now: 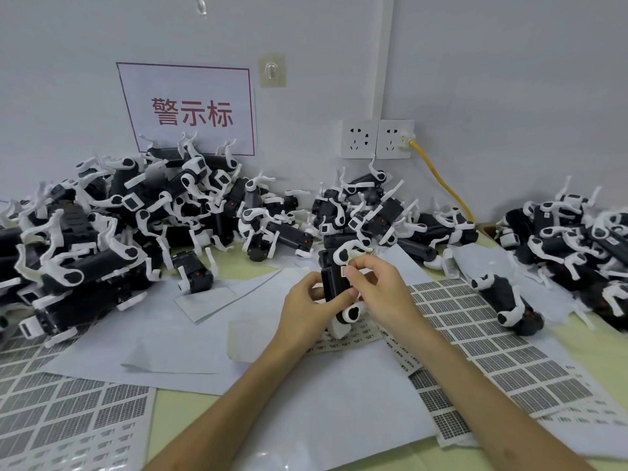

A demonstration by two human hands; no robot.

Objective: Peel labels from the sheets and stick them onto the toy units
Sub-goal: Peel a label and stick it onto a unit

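A black toy unit with white legs (334, 282) stands upright above the table's middle, held between both hands. My left hand (307, 305) grips its lower left side, thumb across the front. My right hand (375, 283) curls over its right side, and the fingertips pinch a small white label (344, 270) against the black body. A label sheet with a grid of grey printed labels (482, 338) lies to the right under my right forearm. Another such sheet (68, 413) lies at the lower left.
Big heaps of the same toy units fill the back left (112, 226), back middle (367, 212) and right (577, 243). One toy (506, 300) lies alone on the right. Blank backing papers (190, 334) cover the table. A yellow cable (438, 178) runs from the wall sockets.
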